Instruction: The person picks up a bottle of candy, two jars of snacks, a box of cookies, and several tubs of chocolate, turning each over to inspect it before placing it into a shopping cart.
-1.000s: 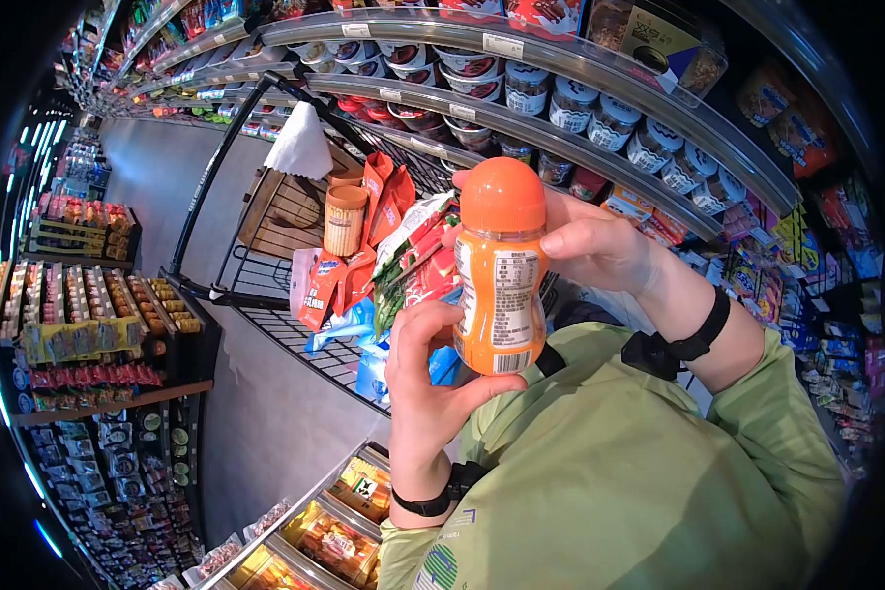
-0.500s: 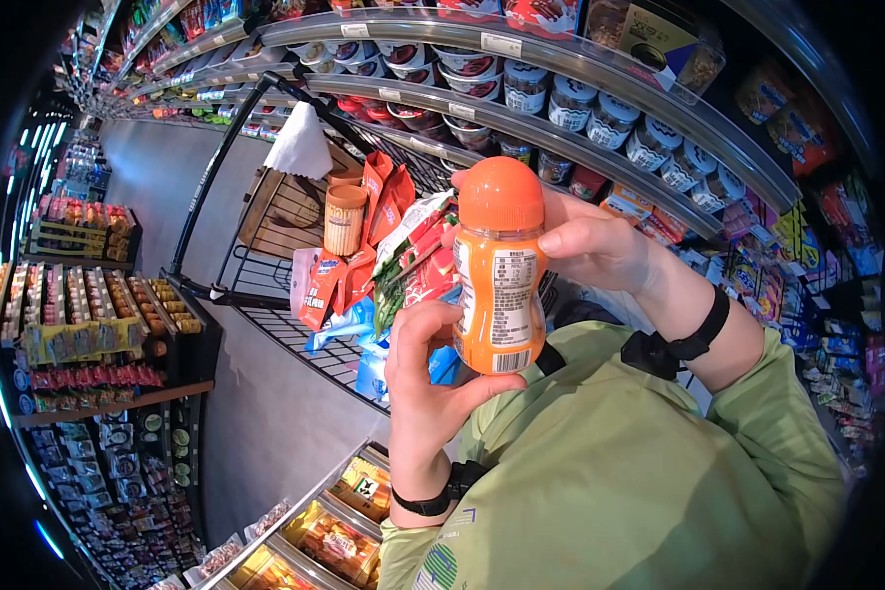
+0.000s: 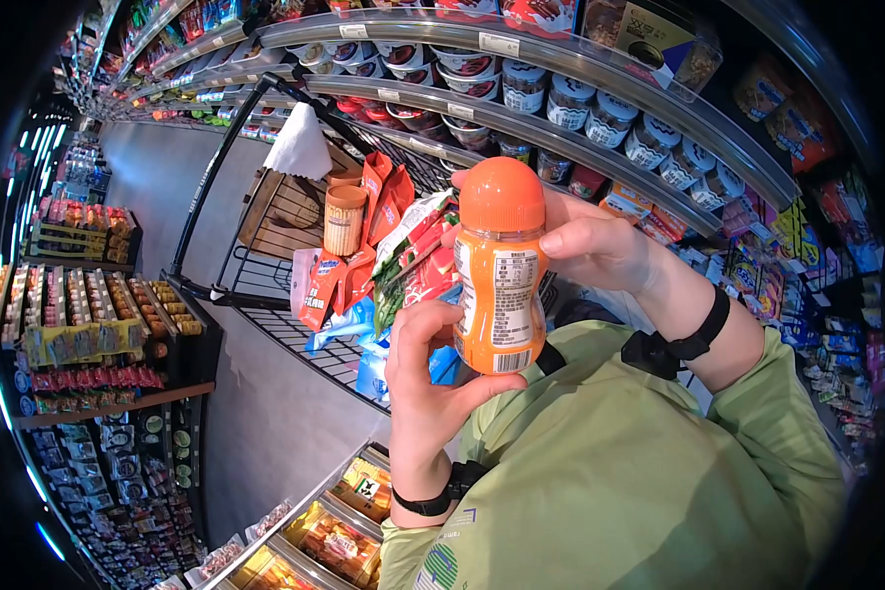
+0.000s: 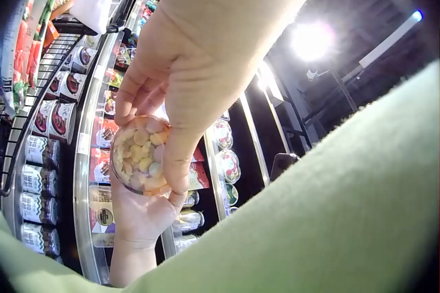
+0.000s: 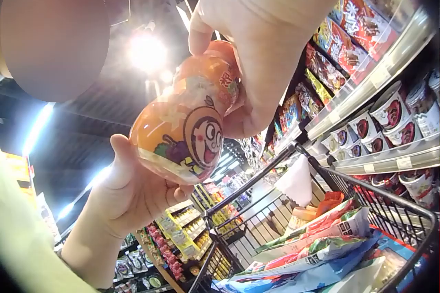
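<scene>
An orange bottle point(image 3: 501, 285) with a rounded orange cap stands upright between both hands, its white printed label and barcode toward the head camera. My left hand point(image 3: 428, 379) grips its lower part, thumb across the base. Around the upper part near the cap curl the fingers of my right hand point(image 3: 595, 241). Through the clear bottom of the bottle point(image 4: 143, 155), the left wrist view shows pale round pieces. A cartoon face marks the other side of the bottle point(image 5: 182, 138) in the right wrist view. Some fingers are hidden behind the bottle.
A black wire shopping cart point(image 3: 290, 339) beyond the hands holds red and blue packets, a tan cylindrical container point(image 3: 345, 219) and a white cloth or paper point(image 3: 300, 144). Shelves point(image 3: 551, 69) of cups and jars run behind it. Snack displays point(image 3: 88, 329) stand left; packaged food lies at the bottom.
</scene>
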{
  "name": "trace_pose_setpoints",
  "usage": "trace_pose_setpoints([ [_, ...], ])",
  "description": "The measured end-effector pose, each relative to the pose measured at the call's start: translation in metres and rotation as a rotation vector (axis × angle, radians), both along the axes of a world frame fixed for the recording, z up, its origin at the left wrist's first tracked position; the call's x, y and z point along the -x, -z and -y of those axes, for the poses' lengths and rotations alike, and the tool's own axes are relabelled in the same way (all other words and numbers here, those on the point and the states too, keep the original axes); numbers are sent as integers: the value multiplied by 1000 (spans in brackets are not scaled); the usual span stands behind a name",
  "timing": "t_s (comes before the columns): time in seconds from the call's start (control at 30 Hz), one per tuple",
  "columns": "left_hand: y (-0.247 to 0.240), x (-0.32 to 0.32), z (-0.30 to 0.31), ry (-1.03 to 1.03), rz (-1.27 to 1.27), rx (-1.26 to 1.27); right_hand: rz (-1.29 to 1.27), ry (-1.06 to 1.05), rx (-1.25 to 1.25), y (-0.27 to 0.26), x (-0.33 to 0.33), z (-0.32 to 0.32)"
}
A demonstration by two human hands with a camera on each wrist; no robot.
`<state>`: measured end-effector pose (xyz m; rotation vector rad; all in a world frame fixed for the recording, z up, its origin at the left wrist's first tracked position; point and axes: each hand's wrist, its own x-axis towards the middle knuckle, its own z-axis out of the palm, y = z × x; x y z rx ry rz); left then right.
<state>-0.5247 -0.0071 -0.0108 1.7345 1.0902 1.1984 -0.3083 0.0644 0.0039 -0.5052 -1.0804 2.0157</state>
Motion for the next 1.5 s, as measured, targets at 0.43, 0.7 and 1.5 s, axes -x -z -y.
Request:
trace_pose_setpoints([
  [0.43,0,0,3,-4,-4,-10,8,1,0,-3,1,3],
  [0.7,0,-3,4,1,15,-12,-2,9,-1,0,-1,4],
  [1.5,-1,-7,10,36,43,36,-32,24,-64,3,-5,11],
])
